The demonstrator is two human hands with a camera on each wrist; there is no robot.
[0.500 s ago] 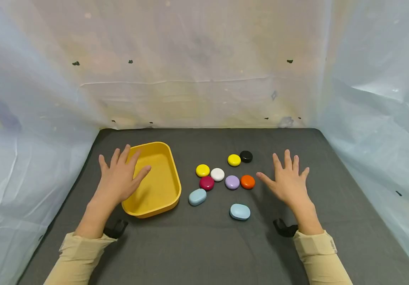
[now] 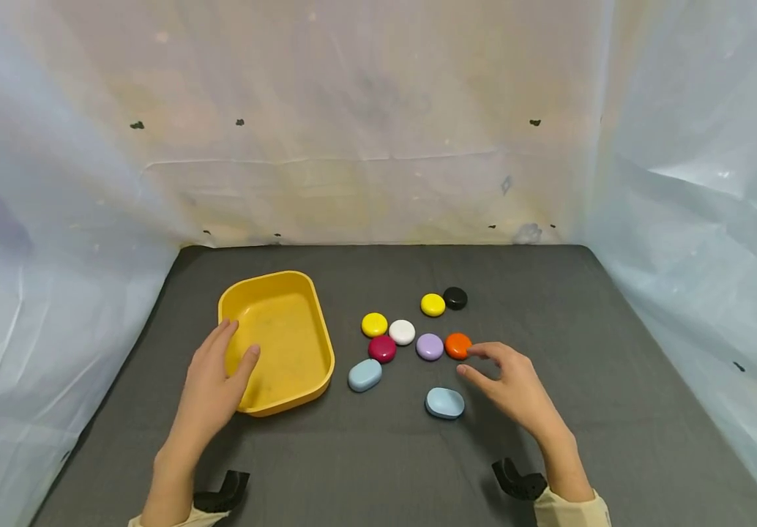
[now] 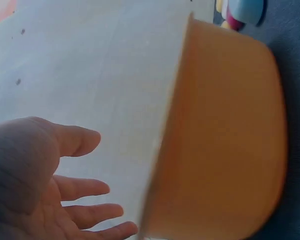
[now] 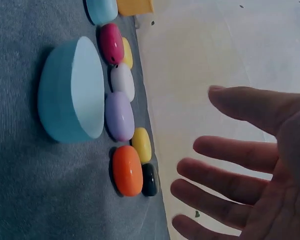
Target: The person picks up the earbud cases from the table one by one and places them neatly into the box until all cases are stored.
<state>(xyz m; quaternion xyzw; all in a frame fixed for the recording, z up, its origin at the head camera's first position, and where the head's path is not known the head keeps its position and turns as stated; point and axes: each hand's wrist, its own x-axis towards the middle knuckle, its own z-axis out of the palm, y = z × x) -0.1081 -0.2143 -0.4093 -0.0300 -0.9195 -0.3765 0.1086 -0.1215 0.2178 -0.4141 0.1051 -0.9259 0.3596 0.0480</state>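
My left hand [image 2: 207, 388] hovers at the near left side of a yellow tray [image 2: 322, 369], its fingertips overlapping the rim in the head view. In the left wrist view the thumb and fingers are apart with nothing between them. My right hand [image 2: 517, 388] is beside a glossy orange rounded disc [image 2: 457, 346], index fingertip right at its edge. The right wrist view shows its fingers [image 4: 235, 152] spread and holding nothing. Left of the orange disc lies a lilac disc [image 2: 429, 347]. A light blue oval piece [image 2: 445, 403] lies nearer me, close to the right thumb.
Between tray and right hand lie a white disc [image 2: 402, 332], a crimson disc [image 2: 381, 349], a yellow disc [image 2: 375, 324] and another light blue oval [image 2: 364, 375]. Behind them, a second yellow disc [image 2: 433, 304] touches a black disc [image 2: 455, 298]. Pale sheeting [image 2: 365, 146] walls the grey tabletop [image 2: 352, 468].
Both hands have moved down and nearer me in the head view. The right hand's thumb and index finger have swung toward the orange disc and closer together. The discs stay put.
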